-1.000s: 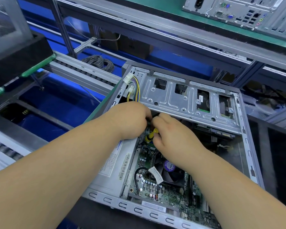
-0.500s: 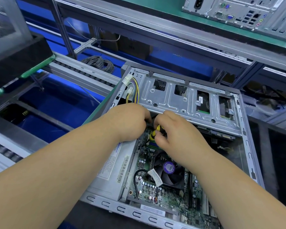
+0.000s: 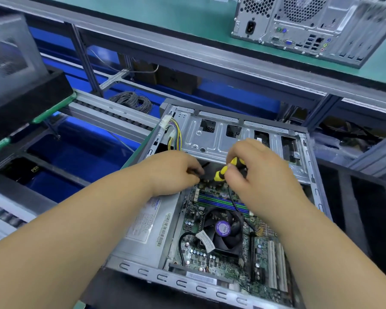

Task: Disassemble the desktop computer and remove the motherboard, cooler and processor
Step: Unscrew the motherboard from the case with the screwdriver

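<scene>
Lying on its side with the panel off, an open desktop computer case (image 3: 232,139) of pale stamped sheet metal is being worked on at a dark work surface (image 3: 125,293). A yellow-and-black screwdriver (image 3: 226,169) is being gripped by the right hand (image 3: 256,172), the fingers curled round its ribbed handle, with the tip angled down toward the far edge of the green motherboard (image 3: 210,257). The left hand (image 3: 176,172) is being held just beside it at the same edge, its fingers bent inward with the tips hidden, so whether anything is being pinched cannot be told. The motherboard is sitting flat in the floor of the case, and the cooler (image 3: 223,230), a round black fan with a purple hub label, is sitting on it near the middle; the processor cannot be seen. Blue and green memory slots (image 3: 218,200) are being shown as long parallel strips between the fan and the hands. A grey boxy power supply (image 3: 143,233) with a white printed label is filling the left side of the case, and a bundle of yellow and black wires (image 3: 176,134) is rising above it. A second computer tower (image 3: 310,27), its perforated rear panel facing the camera, is standing on a green-topped shelf (image 3: 165,14), while a coil of grey cable (image 3: 132,101) is lying beside a roller conveyor (image 3: 112,114).
</scene>
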